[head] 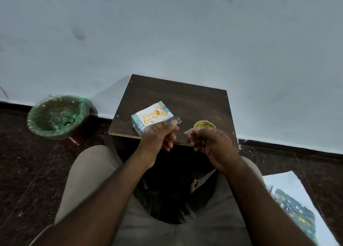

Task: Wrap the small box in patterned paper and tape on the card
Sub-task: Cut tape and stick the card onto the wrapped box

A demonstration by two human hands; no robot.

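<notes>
Since the small box (138, 124) was already covered in patterned paper and the card (150, 116) lay flat on its top face, the wrapping was judged done and the taping of the card was taken to be what was left. Whether any tape already held the card could not be told.

At the far left, on the floor by the wall, a round bin (35, 124) lined with a green bag was seen; pale scraps lay in it, too small to be identified. The box stood on the near left part of the dark table (185, 97), and what it held was hidden by the paper.

Just beside the box's near right corner, a short strip of clear tape (177, 120) was pinched between thumb and forefinger of the left hand (159, 137), the other fingers curled under. Near it but apart, the right hand (211, 143) was closed round a yellow tape roll (204, 124), with a loose end pointing toward the left hand.

At the far right, a leftover sheet of patterned paper (295, 214) lay on the floor.
</notes>
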